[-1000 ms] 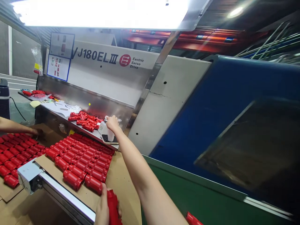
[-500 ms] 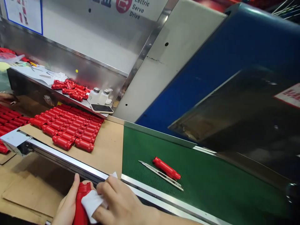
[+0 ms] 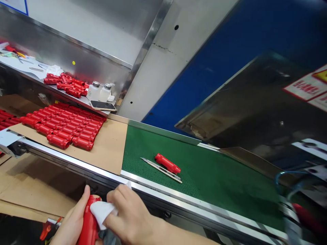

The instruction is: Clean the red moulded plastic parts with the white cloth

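The red plastic part (image 3: 89,223) is a glossy, ribbed cylinder, standing roughly upright just in front of the metal rail (image 3: 143,189) that edges the green belt (image 3: 217,177). The left hand (image 3: 73,224) is wrapped around its side, thumb up along it, gripping it. The right hand (image 3: 130,219) is closed on a white cloth (image 3: 102,211), pinching it against the upper part of the cylinder. Beyond the rail, on the green belt, lie 1 more red part (image 3: 167,163) and 1 thin metal blade (image 3: 160,168), side by side and touching or nearly so; the belt around them is open green surface up to the blue machine cover (image 3: 230,68). Left of the belt, a sheet of cardboard (image 3: 112,146) carries tight rows of like red parts (image 3: 63,126), too many to count surely, with bare cardboard between them and the belt's edge. Behind these, a steel shelf (image 3: 38,73) holds a loose heap of red parts (image 3: 65,83), 2 small white bottles (image 3: 98,92) with metal caps and 1 phone (image 3: 103,105) lying flat at the shelf's end nearest the belt.
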Tool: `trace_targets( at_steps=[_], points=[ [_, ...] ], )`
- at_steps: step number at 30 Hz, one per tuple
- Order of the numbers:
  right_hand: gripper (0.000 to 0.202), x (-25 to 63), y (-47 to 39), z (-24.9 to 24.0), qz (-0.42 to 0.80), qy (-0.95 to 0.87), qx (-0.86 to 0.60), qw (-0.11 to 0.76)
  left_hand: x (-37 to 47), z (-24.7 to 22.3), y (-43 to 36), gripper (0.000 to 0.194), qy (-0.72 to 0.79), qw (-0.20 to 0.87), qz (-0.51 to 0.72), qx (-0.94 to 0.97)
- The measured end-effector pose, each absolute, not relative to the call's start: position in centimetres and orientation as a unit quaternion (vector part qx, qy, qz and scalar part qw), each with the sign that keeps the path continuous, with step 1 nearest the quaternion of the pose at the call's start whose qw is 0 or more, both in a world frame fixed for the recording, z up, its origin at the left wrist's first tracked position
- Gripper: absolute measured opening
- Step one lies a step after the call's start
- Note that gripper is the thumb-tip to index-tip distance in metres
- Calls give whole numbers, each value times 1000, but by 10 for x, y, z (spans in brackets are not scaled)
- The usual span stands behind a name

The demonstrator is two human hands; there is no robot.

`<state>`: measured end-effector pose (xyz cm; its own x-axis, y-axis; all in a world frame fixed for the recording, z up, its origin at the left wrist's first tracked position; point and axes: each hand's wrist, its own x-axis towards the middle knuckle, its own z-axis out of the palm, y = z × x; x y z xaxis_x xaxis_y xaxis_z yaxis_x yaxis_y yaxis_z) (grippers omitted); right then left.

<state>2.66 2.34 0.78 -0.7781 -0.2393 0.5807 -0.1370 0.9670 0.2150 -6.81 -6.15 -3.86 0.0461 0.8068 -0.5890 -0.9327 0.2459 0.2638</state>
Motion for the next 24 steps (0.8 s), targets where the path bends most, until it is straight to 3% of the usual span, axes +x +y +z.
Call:
trace_targets(
  at_steps=[5, 9, 12, 17, 20, 24],
  points=[
    [46, 38, 27, 2, -76, -939, 90, 324, -61, -31, -55, 46, 256, 727, 631, -82],
    [27, 46, 71, 34, -211, -939, -7, 271, -60, -21, -53, 48, 243, 753, 611, -41],
    [19, 61, 123, 69, -263, -902, -123, 319, -60, -20, -52, 46, 215, 742, 635, -30],
    [31, 101, 204, 118, -310, -804, -328, 386, -59, -21, -50, 42, 199, 741, 639, -47],
    [36, 127, 237, 127, -301, -766, -442, 358, -58, -16, -50, 43, 203, 735, 644, -61],
    [26, 148, 253, 119, -248, -789, -484, 285, -56, -10, -48, 52, 223, 716, 655, -91]
  ],
)
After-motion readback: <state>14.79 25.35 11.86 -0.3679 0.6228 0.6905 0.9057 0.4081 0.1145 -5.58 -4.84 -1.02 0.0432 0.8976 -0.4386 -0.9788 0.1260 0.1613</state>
